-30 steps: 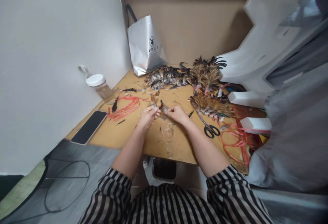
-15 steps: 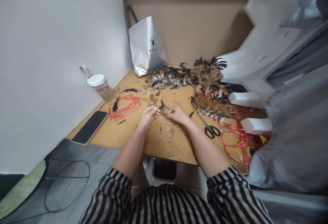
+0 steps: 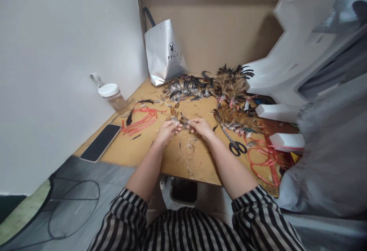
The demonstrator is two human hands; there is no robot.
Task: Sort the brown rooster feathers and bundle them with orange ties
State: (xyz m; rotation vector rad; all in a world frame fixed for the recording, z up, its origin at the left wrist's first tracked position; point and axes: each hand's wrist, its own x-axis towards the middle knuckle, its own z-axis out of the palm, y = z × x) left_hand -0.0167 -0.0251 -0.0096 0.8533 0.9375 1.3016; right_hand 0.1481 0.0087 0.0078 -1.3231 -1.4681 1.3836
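My left hand (image 3: 168,131) pinches a small bunch of brown feathers (image 3: 174,114), their tips pointing away from me. Just right of it, the fingers of my right hand (image 3: 200,126) are closed on a darker feather (image 3: 184,120); its exact shape is blurred. Both hands are above the table, close together. Beyond them lies a heap of loose dark and grey feathers (image 3: 186,87). Brown feather bundles tied with pink strips (image 3: 229,84) lie at the back right, and another feather bundle (image 3: 236,119) rests nearer, beside black-handled scissors (image 3: 237,147).
Red plastic strips (image 3: 143,120) lie at left, with a phone (image 3: 101,142) and a lidded jar (image 3: 114,97) near the wall. A silver bag (image 3: 163,54) stands behind. Tangled red strips (image 3: 262,161) and a white plastic structure (image 3: 276,63) border the right side.
My right hand has shifted slightly to the right, its fingers more extended. The feathers in my left hand show more fully and stand more upright. The things around are unmoved.
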